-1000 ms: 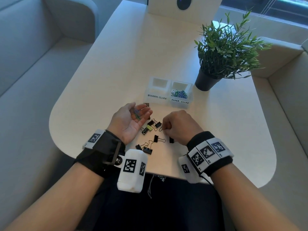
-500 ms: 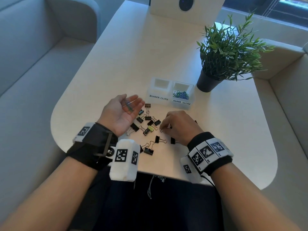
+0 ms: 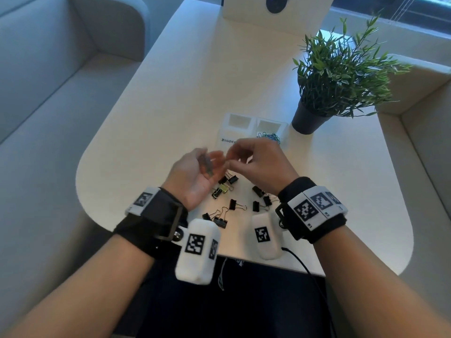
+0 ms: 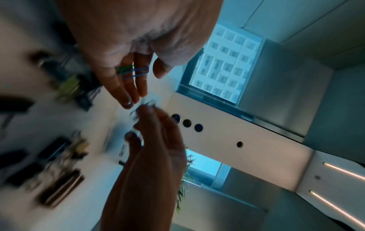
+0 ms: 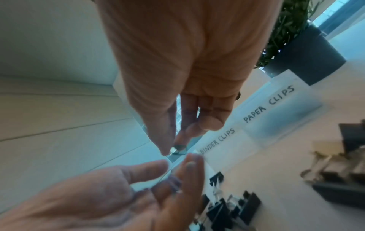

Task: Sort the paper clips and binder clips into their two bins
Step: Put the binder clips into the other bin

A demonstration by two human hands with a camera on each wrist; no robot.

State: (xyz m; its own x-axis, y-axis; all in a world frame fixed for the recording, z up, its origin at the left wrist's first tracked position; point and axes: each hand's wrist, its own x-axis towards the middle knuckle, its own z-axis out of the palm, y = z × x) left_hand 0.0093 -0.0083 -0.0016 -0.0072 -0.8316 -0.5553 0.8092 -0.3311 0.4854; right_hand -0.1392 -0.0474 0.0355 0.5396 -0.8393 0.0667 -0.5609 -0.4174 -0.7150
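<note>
My left hand (image 3: pixel 210 164) lies palm up above the table with relaxed fingers. A green and a blue paper clip (image 4: pixel 134 71) rest on those fingers. My right hand (image 3: pixel 228 161) hovers at the left fingertips and pinches a small dark paper clip (image 5: pixel 179 150) between thumb and finger. Several black binder clips (image 3: pixel 234 203) and one yellow-green binder clip (image 3: pixel 223 189) lie scattered on the table under both hands. Behind the hands stand the bin marked binder clips (image 3: pixel 227 123) and the bin marked paper clips (image 3: pixel 284 125), which holds blue and green paper clips (image 3: pixel 271 137).
A potted plant (image 3: pixel 341 76) stands right of the bins. A white box (image 3: pixel 275 11) sits at the table's far end. The table's rounded front edge (image 3: pixel 268 264) is near my wrists. Grey sofa seats flank the table on both sides.
My right hand has lifted off the table and come up to the left fingertips with a clip. My left hand has shifted right and slightly away from me, still palm up.
</note>
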